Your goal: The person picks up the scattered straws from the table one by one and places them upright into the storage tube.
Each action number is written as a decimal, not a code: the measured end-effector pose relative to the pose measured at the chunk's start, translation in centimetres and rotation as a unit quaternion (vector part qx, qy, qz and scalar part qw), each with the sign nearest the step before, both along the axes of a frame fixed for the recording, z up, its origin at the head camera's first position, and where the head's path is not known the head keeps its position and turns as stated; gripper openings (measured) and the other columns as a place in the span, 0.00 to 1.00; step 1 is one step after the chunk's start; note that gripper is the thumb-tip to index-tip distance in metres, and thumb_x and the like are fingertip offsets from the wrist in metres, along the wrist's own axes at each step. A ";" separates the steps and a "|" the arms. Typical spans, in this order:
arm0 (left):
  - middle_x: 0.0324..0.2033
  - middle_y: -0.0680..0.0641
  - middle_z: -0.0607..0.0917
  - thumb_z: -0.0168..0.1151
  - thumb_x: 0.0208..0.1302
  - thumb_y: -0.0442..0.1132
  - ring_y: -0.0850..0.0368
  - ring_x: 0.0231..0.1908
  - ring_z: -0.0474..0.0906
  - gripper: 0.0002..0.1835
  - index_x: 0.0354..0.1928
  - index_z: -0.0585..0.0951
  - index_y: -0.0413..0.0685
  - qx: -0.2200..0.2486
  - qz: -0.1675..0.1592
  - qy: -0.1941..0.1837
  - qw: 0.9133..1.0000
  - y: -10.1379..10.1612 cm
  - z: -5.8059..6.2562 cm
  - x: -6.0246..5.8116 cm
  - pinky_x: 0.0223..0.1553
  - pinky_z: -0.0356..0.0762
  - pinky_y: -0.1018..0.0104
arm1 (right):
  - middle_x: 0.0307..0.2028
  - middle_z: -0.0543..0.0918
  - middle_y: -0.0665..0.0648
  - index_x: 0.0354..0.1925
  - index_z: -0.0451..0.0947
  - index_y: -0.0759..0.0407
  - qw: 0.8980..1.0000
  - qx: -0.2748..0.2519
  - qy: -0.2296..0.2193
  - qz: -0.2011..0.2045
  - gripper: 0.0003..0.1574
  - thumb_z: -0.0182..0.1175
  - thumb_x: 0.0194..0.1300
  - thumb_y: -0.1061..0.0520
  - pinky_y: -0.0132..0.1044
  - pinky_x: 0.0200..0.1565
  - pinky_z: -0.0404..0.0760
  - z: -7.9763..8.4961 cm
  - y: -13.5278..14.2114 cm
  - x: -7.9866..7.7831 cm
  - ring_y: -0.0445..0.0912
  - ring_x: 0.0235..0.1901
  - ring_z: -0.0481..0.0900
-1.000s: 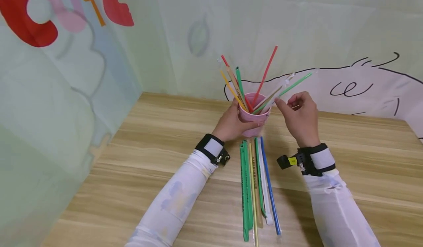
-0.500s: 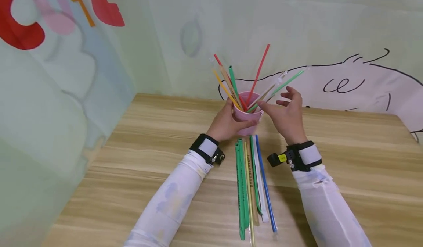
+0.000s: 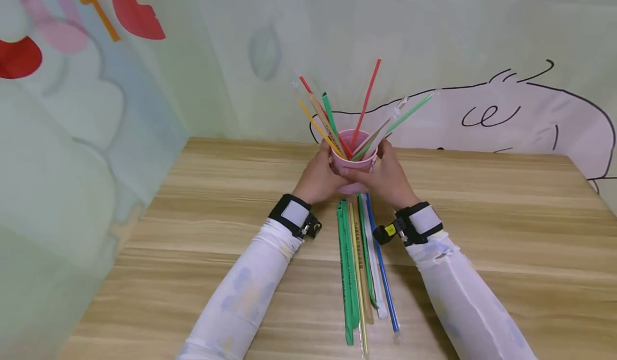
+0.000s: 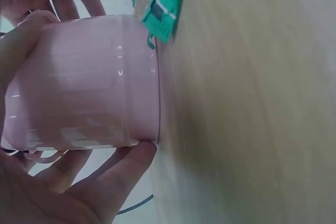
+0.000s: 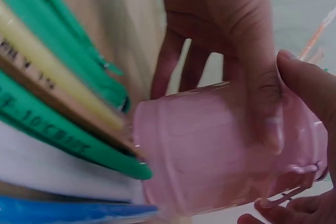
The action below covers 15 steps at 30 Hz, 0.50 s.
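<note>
A small pink bucket [image 3: 353,188] stands on the table with drinking straws fanned out of its mouth. Among them are a red straw [image 3: 367,97], a yellow straw [image 3: 315,124] and a green straw [image 3: 409,114]. My left hand [image 3: 318,177] grips the bucket from the left, its thumb across the front. From the other side my right hand [image 3: 389,177] holds it too, the two thumbs meeting at the front near the rim. In the left wrist view the bucket's base [image 4: 142,82] is close against the tabletop. The fingers behind the bucket are partly hidden.
Several straws lie side by side in front of the bucket, pointing toward me: green-wrapped straws [image 3: 347,274], a yellow straw [image 3: 359,285], a white-wrapped one [image 3: 377,285] and a blue straw [image 3: 383,269]. A printed backdrop [image 3: 241,81] stands behind the wooden table [image 3: 217,231].
My right hand has let go of the straws at the bucket's right side and come down round the bucket. My left hand keeps its hold; the head view has shifted slightly.
</note>
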<state>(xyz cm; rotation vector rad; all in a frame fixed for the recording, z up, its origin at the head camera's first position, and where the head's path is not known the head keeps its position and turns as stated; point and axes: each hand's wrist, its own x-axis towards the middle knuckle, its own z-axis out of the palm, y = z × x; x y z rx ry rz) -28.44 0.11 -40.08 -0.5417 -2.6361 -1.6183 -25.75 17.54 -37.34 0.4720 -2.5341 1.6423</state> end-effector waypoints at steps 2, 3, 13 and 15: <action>0.65 0.45 0.67 0.73 0.53 0.37 0.56 0.55 0.71 0.48 0.70 0.53 0.54 0.005 -0.004 -0.003 1.000 0.0 0.0 -0.1 0.52 0.78 0.63 | 0.65 0.62 0.66 0.71 0.48 0.63 1.000 -0.004 0.001 0.010 0.57 0.72 0.55 0.55 0.63 0.65 0.59 0.4 -0.3 0.4 0.54 0.63 0.59; 0.65 0.45 0.67 0.73 0.53 0.37 0.56 0.55 0.71 0.48 0.70 0.53 0.54 0.007 -0.006 -0.002 1.000 0.0 0.0 -0.1 0.51 0.78 0.63 | 0.65 0.62 0.67 0.70 0.48 0.64 1.000 -0.005 0.000 0.014 0.56 0.71 0.55 0.57 0.62 0.65 0.59 0.6 -0.4 0.6 0.55 0.62 0.59; 0.67 0.43 0.65 0.76 0.49 0.38 0.53 0.56 0.70 0.52 0.72 0.52 0.51 -0.031 -0.008 -0.001 0.999 -0.1 0.0 -0.2 0.54 0.76 0.60 | 0.65 0.63 0.66 0.71 0.46 0.61 0.999 -0.022 -0.017 0.033 0.54 0.68 0.58 0.61 0.58 0.65 0.62 0.4 -0.6 0.8 0.54 0.62 0.61; 0.67 0.43 0.65 0.77 0.49 0.39 0.52 0.58 0.69 0.53 0.72 0.52 0.50 -0.041 -0.006 0.001 0.999 -0.1 0.1 -0.1 0.56 0.74 0.58 | 0.65 0.63 0.66 0.71 0.46 0.61 0.999 -0.022 -0.017 0.034 0.53 0.68 0.58 0.62 0.58 0.65 0.62 0.3 -0.6 0.7 0.54 0.62 0.61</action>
